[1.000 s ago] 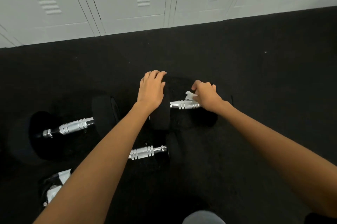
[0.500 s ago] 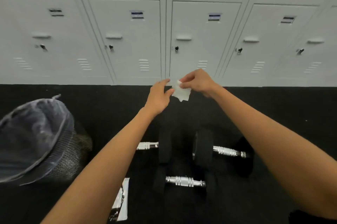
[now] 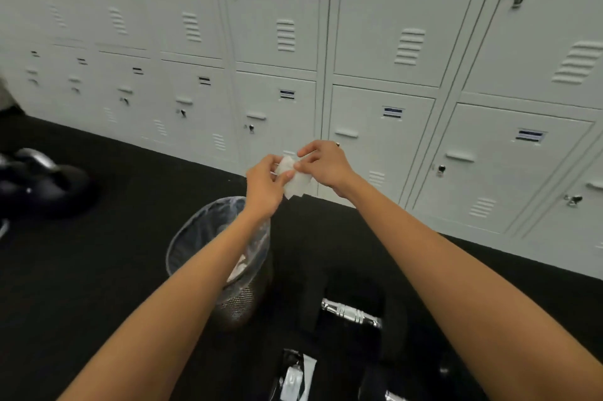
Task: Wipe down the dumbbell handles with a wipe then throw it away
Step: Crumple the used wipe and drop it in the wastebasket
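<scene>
I see the white wipe [image 3: 293,177] crumpled between both hands, held up in front of the pale lockers [image 3: 385,57], just past the far rim of the bin. The left hand [image 3: 266,186] has its grip clamped on the wipe's left side with thumb and fingers curled; the right hand [image 3: 324,164] pinches its upper right edge. At 7 o'clock from the wipe stands the mesh bin [image 3: 225,270] with a clear liner, partly behind the left forearm. At 5 o'clock a dumbbell [image 3: 350,312] lies on the black floor [image 3: 98,270], its chrome handle showing. A wipe packet [image 3: 295,377] lies at 6 o'clock, near the bottom edge. More dark weights [image 3: 39,183] sit at 9 o'clock, well apart.
</scene>
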Action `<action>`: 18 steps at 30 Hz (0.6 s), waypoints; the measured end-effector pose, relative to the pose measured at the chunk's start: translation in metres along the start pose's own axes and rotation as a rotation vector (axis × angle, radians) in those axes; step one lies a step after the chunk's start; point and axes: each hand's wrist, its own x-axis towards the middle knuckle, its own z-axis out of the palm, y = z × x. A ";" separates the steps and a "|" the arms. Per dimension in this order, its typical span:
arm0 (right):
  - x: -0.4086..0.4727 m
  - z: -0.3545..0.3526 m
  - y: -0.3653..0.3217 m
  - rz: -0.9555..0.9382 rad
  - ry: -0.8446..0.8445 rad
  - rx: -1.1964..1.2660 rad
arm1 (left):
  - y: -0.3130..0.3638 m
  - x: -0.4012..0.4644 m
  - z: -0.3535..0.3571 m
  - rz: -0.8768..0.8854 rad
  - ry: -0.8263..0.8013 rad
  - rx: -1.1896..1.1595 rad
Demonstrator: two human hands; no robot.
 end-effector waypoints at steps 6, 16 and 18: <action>0.009 0.079 -0.016 -0.111 -0.068 -0.020 | -0.050 0.000 -0.055 -0.025 0.125 0.065; 0.012 0.141 0.021 -0.102 -0.039 -0.052 | -0.149 -0.008 -0.067 -0.229 0.206 0.269; 0.013 0.144 0.031 -0.083 -0.031 -0.055 | -0.168 -0.008 -0.062 -0.254 0.198 0.280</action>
